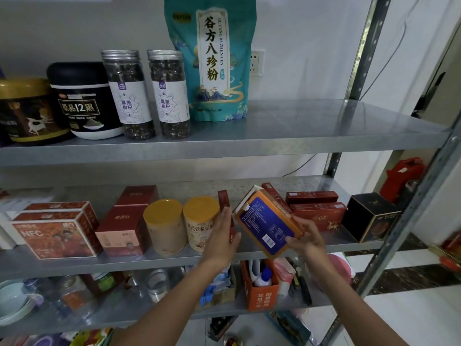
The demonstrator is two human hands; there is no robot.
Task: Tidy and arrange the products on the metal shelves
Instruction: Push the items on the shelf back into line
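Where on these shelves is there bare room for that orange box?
Top shelf: bare from the teal pouch to the right post. Middle shelf: crowded; only a narrow gap between the slim red box and the leaning red box, behind the orange box.

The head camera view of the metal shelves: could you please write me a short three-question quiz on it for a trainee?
1. Which hand holds the tilted orange cardboard box with the blue printed panel? A) left B) right C) both
2. True or false: the tall teal foil pouch stands on the upper metal shelf.
3. How many round beige canisters with yellow lids stand on the second metal shelf?
Key: 1 B, the right hand; the left hand holds a slim dark red box. 2 True. 3 Two.
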